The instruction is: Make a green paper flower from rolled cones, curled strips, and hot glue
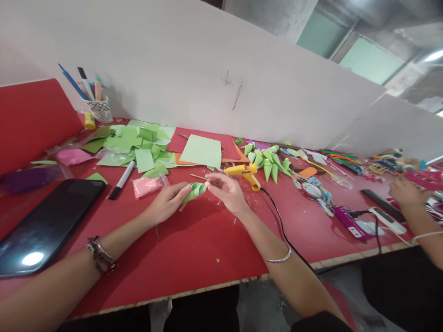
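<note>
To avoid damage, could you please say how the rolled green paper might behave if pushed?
The rolled green paper would probably dent, its curled edges looking thin. It is likely light, since the left hand merely pinches it.

text, labels: none legible | brands: none legible | numbers, signs: none legible

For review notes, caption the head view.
Left hand holds curled green paper, right hand alongside, near a glue gun.

"How are you posed?"
"My left forearm [74, 269] and right forearm [299, 281] slant inward; left hand [168, 202] curled, right hand [228, 193] facing it, fingers bent, both nearly meeting."
</note>
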Demonstrator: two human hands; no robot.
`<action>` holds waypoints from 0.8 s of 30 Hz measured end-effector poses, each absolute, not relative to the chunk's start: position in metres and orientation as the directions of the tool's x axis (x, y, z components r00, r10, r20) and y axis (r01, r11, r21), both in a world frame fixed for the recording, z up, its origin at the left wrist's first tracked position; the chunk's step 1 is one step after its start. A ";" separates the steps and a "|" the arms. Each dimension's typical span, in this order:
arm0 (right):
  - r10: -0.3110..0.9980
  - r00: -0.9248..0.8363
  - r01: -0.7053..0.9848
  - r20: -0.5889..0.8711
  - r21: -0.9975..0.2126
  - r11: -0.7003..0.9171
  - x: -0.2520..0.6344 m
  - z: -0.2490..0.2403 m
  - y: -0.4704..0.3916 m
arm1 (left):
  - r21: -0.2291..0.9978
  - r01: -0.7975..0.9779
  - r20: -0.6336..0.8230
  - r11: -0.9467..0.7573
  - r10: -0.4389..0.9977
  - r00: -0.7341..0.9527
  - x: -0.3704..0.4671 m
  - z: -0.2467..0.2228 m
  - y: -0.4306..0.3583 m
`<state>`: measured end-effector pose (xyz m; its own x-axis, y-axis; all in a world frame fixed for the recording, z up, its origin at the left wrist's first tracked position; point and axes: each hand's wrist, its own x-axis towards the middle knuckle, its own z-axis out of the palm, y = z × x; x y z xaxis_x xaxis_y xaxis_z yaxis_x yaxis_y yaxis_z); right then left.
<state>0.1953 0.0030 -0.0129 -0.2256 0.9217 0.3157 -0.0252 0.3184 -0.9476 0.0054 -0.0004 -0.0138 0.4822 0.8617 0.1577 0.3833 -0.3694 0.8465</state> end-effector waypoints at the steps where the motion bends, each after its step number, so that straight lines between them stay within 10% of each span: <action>1: 0.915 -0.230 -0.046 0.331 -0.943 0.330 0.195 -0.013 0.003 | 0.847 0.388 0.162 -0.364 0.871 0.464 0.006 -0.014 0.000; 24: 0.858 -0.282 -0.045 0.430 -0.899 0.436 0.195 -0.013 0.004 | 0.911 0.373 0.030 -0.179 0.927 0.373 0.009 -0.010 -0.001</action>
